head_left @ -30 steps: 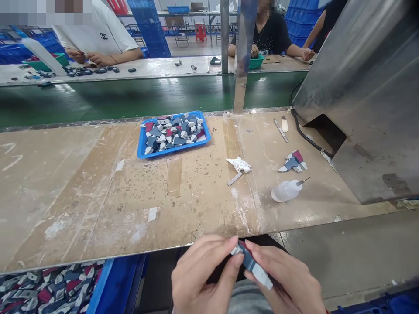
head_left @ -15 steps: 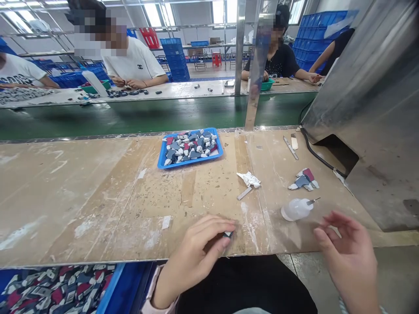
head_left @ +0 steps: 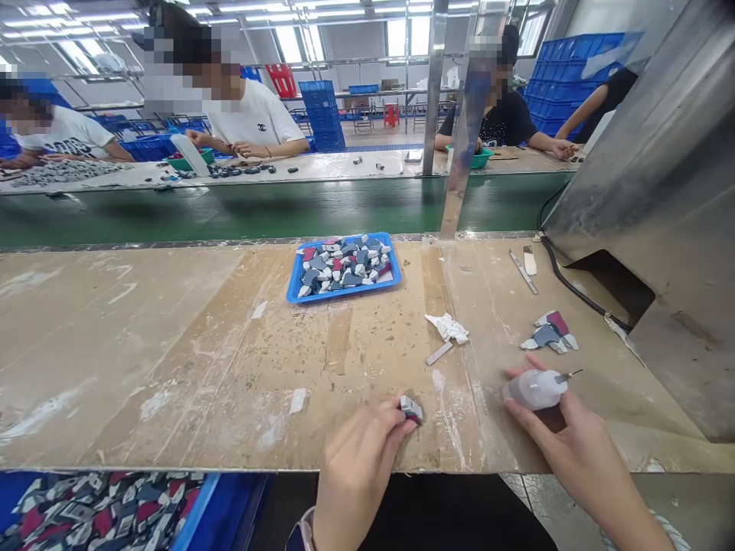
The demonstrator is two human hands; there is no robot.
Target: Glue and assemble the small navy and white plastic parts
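Note:
Between the thumb and fingers of my left hand (head_left: 367,448) is a small grey, white and dark red piece (head_left: 411,410), near the front edge of the table. My right hand (head_left: 566,428) has its fingers wrapped around a translucent squeeze bottle (head_left: 537,389) with a thin needle tip pointing right. Beyond the bottle lie a few joined grey, white and red pieces (head_left: 550,334). Crumpled white tissue (head_left: 447,328) and a short flat metal strip (head_left: 439,353) lie between my hands, farther back.
A blue tray (head_left: 292,295) heaped with similar pieces stands mid-table. Below the edge at left, a blue bin (head_left: 198,513) holds many more. A metal housing (head_left: 660,229) with a black cable (head_left: 560,275) bounds the right. Co-workers sit across the green conveyor (head_left: 287,207).
My right hand has moved left and closed around the squeeze bottle. The piece in my left hand has turned, showing more of its grey and red sides. The camera view has shifted slightly.

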